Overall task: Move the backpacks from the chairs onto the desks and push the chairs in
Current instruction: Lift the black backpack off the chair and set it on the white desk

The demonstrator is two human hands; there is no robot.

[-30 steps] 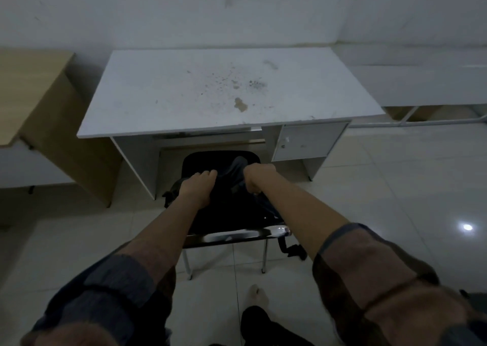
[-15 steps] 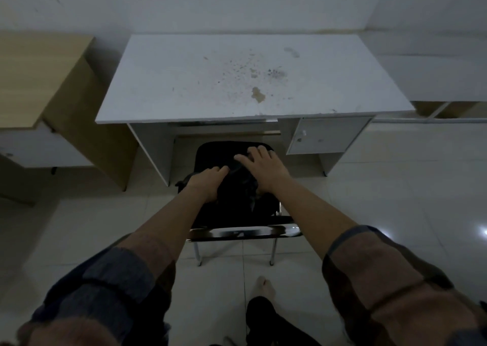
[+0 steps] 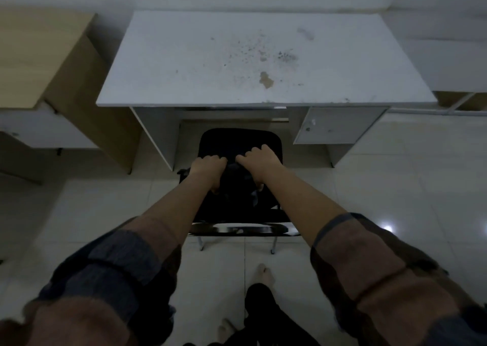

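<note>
A dark backpack (image 3: pixel 237 185) sits on a black chair (image 3: pixel 238 141) that stands pulled out in front of a white desk (image 3: pixel 200 55). My left hand (image 3: pixel 207 167) grips the backpack's top on its left side, fingers curled into the fabric. My right hand (image 3: pixel 257 162) grips the top on its right side in the same way. The chair's glossy backrest edge (image 3: pixel 242 229) is nearest me, and most of the backpack is hidden between my forearms. The desk top is stained and carries nothing.
A wooden desk (image 3: pixel 39 55) stands to the left, close beside the white one. Another white desk (image 3: pixel 453 61) lies at the right. The white desk has a cabinet door (image 3: pixel 340 125) on its right. My bare feet (image 3: pixel 264 273) stand on pale tiles behind the chair.
My right hand, laid flat on the backpack half a second ago, has curled its fingers into the top. My left hand has tightened its grip too. The view has moved closer to the desk.
</note>
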